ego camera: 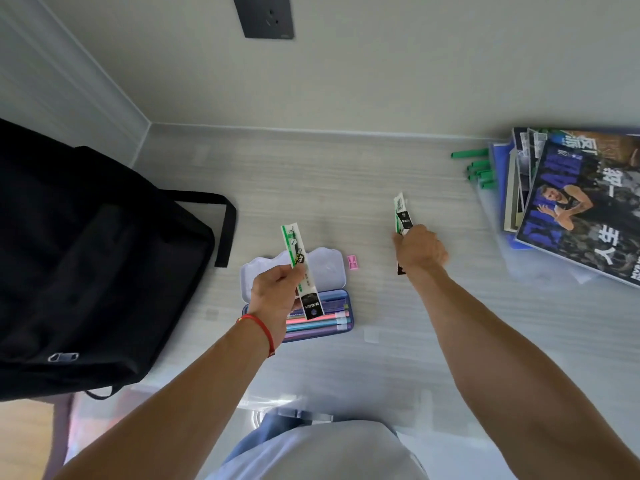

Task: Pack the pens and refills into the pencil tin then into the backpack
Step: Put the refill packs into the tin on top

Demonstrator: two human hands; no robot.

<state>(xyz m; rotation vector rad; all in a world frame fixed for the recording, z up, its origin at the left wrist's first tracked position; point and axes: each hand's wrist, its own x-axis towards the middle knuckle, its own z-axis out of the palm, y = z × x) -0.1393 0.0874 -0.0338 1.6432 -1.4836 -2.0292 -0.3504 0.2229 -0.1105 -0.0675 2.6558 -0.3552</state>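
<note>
An open pencil tin (349, 317) lies mid-table, its pale lid (329, 268) folded back and several pastel pens (318, 325) inside. My left hand (275, 292) grips a green-and-white refill packet (300, 265), held tilted above the tin. Further right, my right hand (419, 249) is closed around a second refill packet (402, 214), lifted off the table. A black backpack (86, 265) lies at the left.
A small pink sharpener (353, 262) sits just right of the tin lid. A stack of magazines (581, 209) fills the right edge, with several green pens (479, 169) beside it at the back. The wall with a dark socket plate (265, 15) stands behind.
</note>
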